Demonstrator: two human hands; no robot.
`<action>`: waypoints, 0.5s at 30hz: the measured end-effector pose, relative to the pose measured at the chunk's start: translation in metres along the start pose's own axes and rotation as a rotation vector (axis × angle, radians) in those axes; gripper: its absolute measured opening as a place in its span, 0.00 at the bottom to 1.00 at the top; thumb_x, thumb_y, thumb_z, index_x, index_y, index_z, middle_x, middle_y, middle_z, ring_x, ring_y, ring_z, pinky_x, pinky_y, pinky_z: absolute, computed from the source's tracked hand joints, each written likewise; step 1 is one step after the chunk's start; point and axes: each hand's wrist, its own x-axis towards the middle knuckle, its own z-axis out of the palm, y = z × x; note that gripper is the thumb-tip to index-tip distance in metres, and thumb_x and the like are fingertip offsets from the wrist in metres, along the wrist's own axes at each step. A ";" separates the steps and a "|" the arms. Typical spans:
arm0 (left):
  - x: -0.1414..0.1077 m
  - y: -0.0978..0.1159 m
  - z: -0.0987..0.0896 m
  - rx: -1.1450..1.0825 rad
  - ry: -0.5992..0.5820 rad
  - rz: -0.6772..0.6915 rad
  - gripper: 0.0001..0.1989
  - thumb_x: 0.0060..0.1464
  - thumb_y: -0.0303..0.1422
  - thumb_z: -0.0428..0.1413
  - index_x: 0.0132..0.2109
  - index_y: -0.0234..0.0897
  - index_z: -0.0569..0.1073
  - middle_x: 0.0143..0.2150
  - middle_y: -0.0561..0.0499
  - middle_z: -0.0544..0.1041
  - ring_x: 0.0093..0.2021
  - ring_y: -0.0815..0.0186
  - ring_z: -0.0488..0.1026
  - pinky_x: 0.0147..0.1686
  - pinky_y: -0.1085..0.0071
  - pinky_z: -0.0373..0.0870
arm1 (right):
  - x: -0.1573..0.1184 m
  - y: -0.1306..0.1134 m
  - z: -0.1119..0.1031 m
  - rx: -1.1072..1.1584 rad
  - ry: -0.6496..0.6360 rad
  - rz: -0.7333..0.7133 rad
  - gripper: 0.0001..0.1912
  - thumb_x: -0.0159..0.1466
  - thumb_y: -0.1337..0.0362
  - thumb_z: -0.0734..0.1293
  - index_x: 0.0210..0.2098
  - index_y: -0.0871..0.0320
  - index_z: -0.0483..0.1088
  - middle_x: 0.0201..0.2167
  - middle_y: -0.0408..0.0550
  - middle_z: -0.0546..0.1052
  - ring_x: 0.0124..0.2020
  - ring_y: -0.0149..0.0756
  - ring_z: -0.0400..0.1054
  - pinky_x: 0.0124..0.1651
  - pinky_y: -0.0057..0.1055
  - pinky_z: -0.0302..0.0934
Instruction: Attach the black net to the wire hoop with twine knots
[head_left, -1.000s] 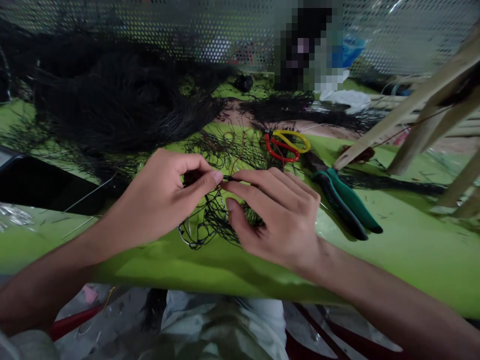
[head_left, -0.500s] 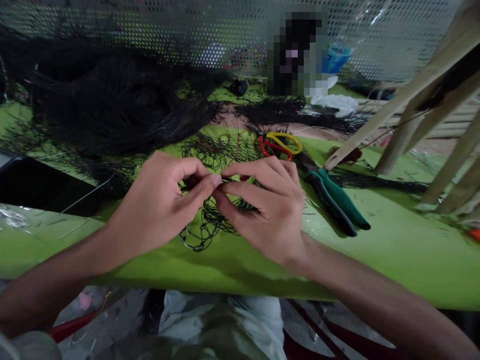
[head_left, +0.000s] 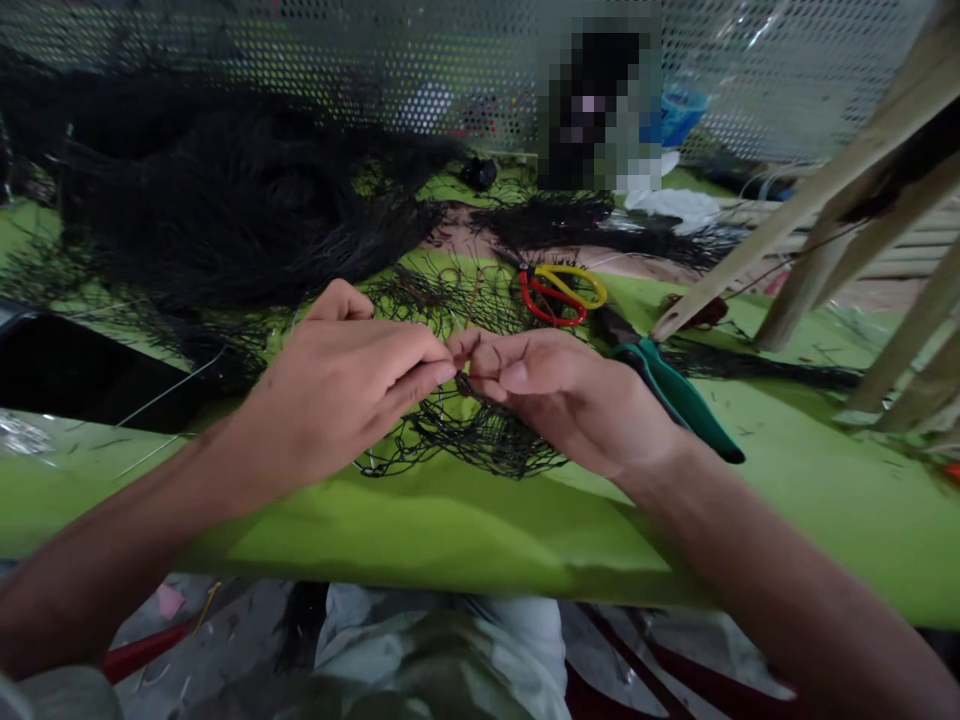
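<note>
Since half a second ago the right hand [head_left: 570, 390] has rolled over: its back faced up then, and now the thumbnail and the inner side of its curled fingers show, with more net in view beneath. The left hand [head_left: 330, 390] has flattened a little, its fingertips staying near the same spot.

Largest is the green table [head_left: 832, 490], its near edge running across in front of the person. A perforated panel [head_left: 352, 85] stands along the far side. A big heap of black fibre [head_left: 225, 190] covers the far left of the table; toward the right, slanting wooden poles [head_left: 750, 245] come down to the surface. A flat black object [head_left: 90, 370] lies at the left, beyond the left forearm.

The black net [head_left: 495, 440] lies under and between the hands, just back from the middle of the near edge, its loose loops spreading toward that edge. Green-handled pliers [head_left: 686, 395] lie right of the hands, partly hidden by the right wrist, and scissors [head_left: 555, 270] with red and yellow handles lie beyond the right hand.

Smallest is a thin dark strand [head_left: 463, 383]. The left thumb and forefinger are pinched together at one end of it; the right thumb is pressed against the curled fingers, closed on the strand too. The two sets of fingertips nearly meet.
</note>
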 end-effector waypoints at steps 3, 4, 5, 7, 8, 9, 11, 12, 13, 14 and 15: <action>0.000 -0.001 -0.001 0.070 -0.012 0.029 0.13 0.75 0.35 0.52 0.39 0.40 0.76 0.28 0.56 0.79 0.26 0.65 0.67 0.42 0.60 0.61 | -0.001 -0.007 -0.005 -0.038 -0.078 0.008 0.11 0.58 0.63 0.67 0.20 0.54 0.68 0.26 0.46 0.67 0.49 0.42 0.65 0.58 0.40 0.57; 0.000 -0.001 -0.001 0.086 -0.011 0.041 0.14 0.75 0.35 0.52 0.38 0.40 0.76 0.29 0.56 0.80 0.26 0.64 0.67 0.42 0.60 0.61 | -0.001 -0.010 -0.007 -0.058 -0.102 0.006 0.12 0.59 0.63 0.67 0.20 0.54 0.67 0.25 0.45 0.66 0.48 0.42 0.64 0.57 0.39 0.57; 0.000 -0.002 -0.001 0.097 -0.006 0.052 0.14 0.75 0.35 0.52 0.38 0.40 0.76 0.29 0.56 0.80 0.26 0.64 0.67 0.42 0.60 0.61 | -0.002 -0.012 -0.009 -0.077 -0.128 0.006 0.13 0.60 0.63 0.68 0.20 0.54 0.67 0.25 0.45 0.65 0.47 0.41 0.64 0.55 0.39 0.57; -0.001 -0.005 0.001 0.113 0.004 0.068 0.13 0.74 0.34 0.53 0.39 0.41 0.77 0.30 0.56 0.81 0.26 0.64 0.67 0.42 0.60 0.61 | -0.005 -0.018 -0.013 -0.140 -0.182 0.009 0.16 0.62 0.62 0.69 0.20 0.54 0.65 0.25 0.45 0.64 0.50 0.41 0.63 0.52 0.37 0.57; -0.001 -0.007 0.001 0.118 0.004 0.068 0.13 0.75 0.34 0.52 0.39 0.41 0.77 0.30 0.55 0.81 0.26 0.64 0.67 0.42 0.60 0.61 | -0.006 -0.022 -0.015 -0.185 -0.209 0.002 0.19 0.64 0.61 0.70 0.19 0.54 0.65 0.24 0.45 0.64 0.52 0.41 0.64 0.52 0.37 0.58; -0.001 -0.009 0.002 0.120 0.001 0.062 0.13 0.75 0.35 0.52 0.39 0.40 0.77 0.31 0.55 0.81 0.26 0.64 0.67 0.42 0.61 0.61 | -0.008 -0.026 -0.017 -0.230 -0.227 -0.019 0.21 0.67 0.60 0.70 0.19 0.55 0.65 0.24 0.45 0.65 0.55 0.41 0.64 0.54 0.38 0.58; 0.000 -0.013 0.003 0.117 -0.014 0.036 0.15 0.75 0.36 0.50 0.40 0.40 0.77 0.32 0.54 0.82 0.27 0.64 0.67 0.44 0.61 0.62 | -0.012 -0.035 -0.023 -0.289 -0.234 -0.107 0.24 0.70 0.55 0.71 0.20 0.56 0.67 0.26 0.45 0.67 0.57 0.40 0.66 0.57 0.41 0.60; 0.000 -0.015 0.003 0.107 -0.028 0.015 0.15 0.76 0.36 0.50 0.40 0.40 0.77 0.32 0.54 0.81 0.27 0.64 0.67 0.44 0.61 0.63 | -0.015 -0.039 -0.028 -0.313 -0.234 -0.161 0.26 0.71 0.52 0.71 0.20 0.58 0.67 0.26 0.43 0.69 0.53 0.38 0.69 0.57 0.43 0.61; 0.001 -0.017 0.003 0.088 -0.046 -0.007 0.15 0.76 0.37 0.49 0.40 0.41 0.77 0.32 0.55 0.81 0.27 0.65 0.67 0.45 0.61 0.63 | -0.019 -0.043 -0.034 -0.356 -0.217 -0.217 0.30 0.71 0.48 0.70 0.19 0.59 0.66 0.25 0.40 0.69 0.46 0.34 0.71 0.54 0.44 0.63; 0.002 -0.019 0.002 0.063 -0.066 -0.031 0.16 0.75 0.37 0.49 0.40 0.41 0.77 0.31 0.55 0.80 0.27 0.65 0.66 0.45 0.62 0.64 | -0.023 -0.047 -0.041 -0.444 -0.141 -0.283 0.35 0.70 0.42 0.69 0.17 0.61 0.62 0.23 0.38 0.68 0.37 0.28 0.71 0.48 0.44 0.64; 0.003 -0.020 0.001 0.037 -0.087 -0.055 0.16 0.75 0.37 0.49 0.40 0.42 0.78 0.30 0.56 0.79 0.27 0.65 0.65 0.46 0.62 0.64 | -0.027 -0.049 -0.051 -0.556 -0.040 -0.340 0.41 0.68 0.36 0.67 0.15 0.62 0.57 0.19 0.36 0.66 0.28 0.22 0.66 0.41 0.42 0.63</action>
